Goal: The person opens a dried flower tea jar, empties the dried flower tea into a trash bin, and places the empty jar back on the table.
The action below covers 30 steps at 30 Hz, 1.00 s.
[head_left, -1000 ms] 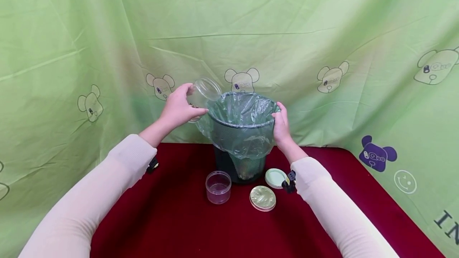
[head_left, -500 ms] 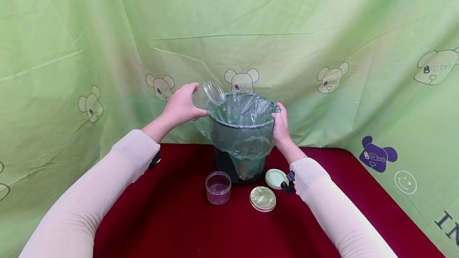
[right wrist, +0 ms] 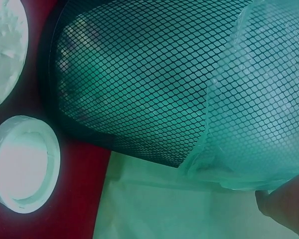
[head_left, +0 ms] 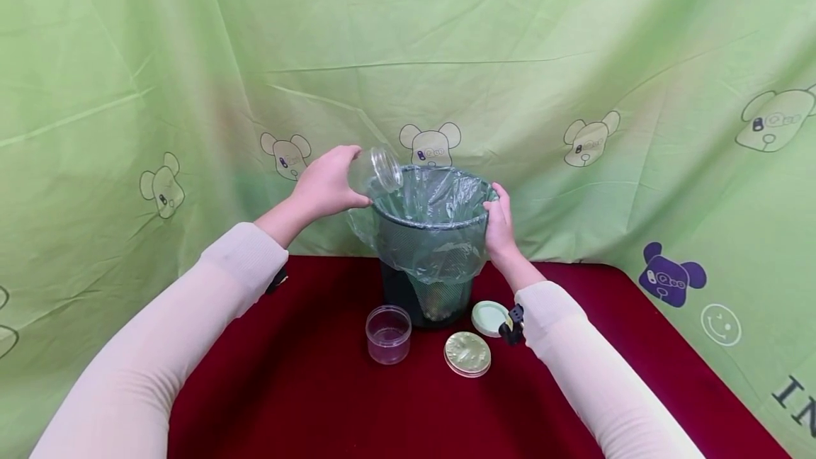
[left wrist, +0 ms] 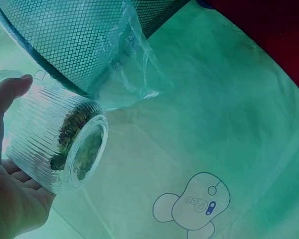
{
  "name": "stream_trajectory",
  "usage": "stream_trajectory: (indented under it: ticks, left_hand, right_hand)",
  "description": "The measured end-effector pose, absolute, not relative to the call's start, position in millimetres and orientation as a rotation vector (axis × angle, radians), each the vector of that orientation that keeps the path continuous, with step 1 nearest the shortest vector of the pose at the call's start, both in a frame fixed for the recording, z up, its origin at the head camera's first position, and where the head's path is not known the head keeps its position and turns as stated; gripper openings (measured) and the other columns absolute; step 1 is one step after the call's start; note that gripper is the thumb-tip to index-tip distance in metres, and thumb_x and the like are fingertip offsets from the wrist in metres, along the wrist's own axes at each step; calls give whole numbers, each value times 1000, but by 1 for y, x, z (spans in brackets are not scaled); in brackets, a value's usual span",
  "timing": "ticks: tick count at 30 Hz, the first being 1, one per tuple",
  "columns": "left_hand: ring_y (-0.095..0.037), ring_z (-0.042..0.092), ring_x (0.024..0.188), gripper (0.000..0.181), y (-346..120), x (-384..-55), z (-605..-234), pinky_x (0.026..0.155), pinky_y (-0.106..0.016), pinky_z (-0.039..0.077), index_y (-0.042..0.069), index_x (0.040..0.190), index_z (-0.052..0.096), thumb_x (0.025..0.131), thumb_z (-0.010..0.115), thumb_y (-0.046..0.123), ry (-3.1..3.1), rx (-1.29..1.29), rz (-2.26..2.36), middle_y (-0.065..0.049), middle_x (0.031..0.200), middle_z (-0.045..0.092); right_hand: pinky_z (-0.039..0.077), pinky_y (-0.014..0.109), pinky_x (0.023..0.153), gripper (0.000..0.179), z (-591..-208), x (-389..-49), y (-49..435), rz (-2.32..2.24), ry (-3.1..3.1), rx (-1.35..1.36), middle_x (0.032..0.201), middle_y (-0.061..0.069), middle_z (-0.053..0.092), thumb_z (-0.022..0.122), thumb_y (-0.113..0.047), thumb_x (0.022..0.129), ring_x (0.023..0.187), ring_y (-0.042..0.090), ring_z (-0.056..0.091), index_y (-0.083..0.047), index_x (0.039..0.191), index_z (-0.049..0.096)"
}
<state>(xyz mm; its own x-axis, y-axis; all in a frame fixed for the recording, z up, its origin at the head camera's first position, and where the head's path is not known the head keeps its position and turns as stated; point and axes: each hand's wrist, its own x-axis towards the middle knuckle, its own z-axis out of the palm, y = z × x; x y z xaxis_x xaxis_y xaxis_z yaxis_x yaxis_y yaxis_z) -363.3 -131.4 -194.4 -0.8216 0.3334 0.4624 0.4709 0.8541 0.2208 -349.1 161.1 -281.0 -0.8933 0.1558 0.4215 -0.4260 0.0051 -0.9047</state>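
My left hand [head_left: 328, 183] grips a clear ribbed jar [head_left: 365, 174] round its side. The jar leans with its mouth to the right, over the left rim of a dark mesh wastebasket [head_left: 394, 289]. In the left wrist view, dark brown-green dried bits [left wrist: 70, 130] lie inside towards the jar's base. A thin green bin bag [head_left: 433, 253] lines the basket and folds down over its outside. At the opposite rim, my right hand [head_left: 499, 222] holds the edge with the bag, thumb towards the inside. Its fingers outside are partly hidden.
A second clear jar [head_left: 389, 347] stands upright on the red tabletop [head_left: 306, 402] before the basket. To its right lie a gold-coloured round lid [head_left: 467, 353] and a pale green lid [head_left: 490, 317]. Green printed cloth [head_left: 510, 41] hangs close behind the basket.
My left hand has moved slightly right and tipped the jar further, its mouth now turned more towards the basket. My right hand stays at the rim.
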Motion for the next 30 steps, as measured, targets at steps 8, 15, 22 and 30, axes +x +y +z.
stream_trajectory:
  ticks: [8,15,22,30]
  left_hand:
    - [-32,43,130,94,-126,-361,-189,102,-47,41,0,144,39,68,86,31,-2642,-653,-288,-15,144,43]
    - [-32,42,130,94,-125,-364,-188,103,-46,39,-2,142,39,67,86,29,-2611,-697,-174,-17,143,44]
    - [-34,44,127,94,-122,-363,-184,102,-46,41,-4,141,39,67,87,28,-2578,-727,-78,-19,141,46]
    - [-35,47,123,90,-118,-364,-183,104,-44,38,-7,137,42,66,88,24,-2481,-799,64,-20,134,50]
  right_hand:
    - [20,38,113,60,-280,-347,161,1969,-1879,280,153,25,22,31,-7,93,137,36,26,5,150,16]
    - [23,37,111,61,-291,-366,165,1986,-1838,283,151,24,26,31,-8,92,132,36,30,2,151,17]
    - [23,35,110,61,-302,-379,168,1944,-1836,278,150,20,28,32,-11,92,131,31,32,0,151,19]
    - [20,38,112,61,-291,-366,167,1980,-1860,281,152,23,24,32,-7,92,135,34,27,3,150,18]
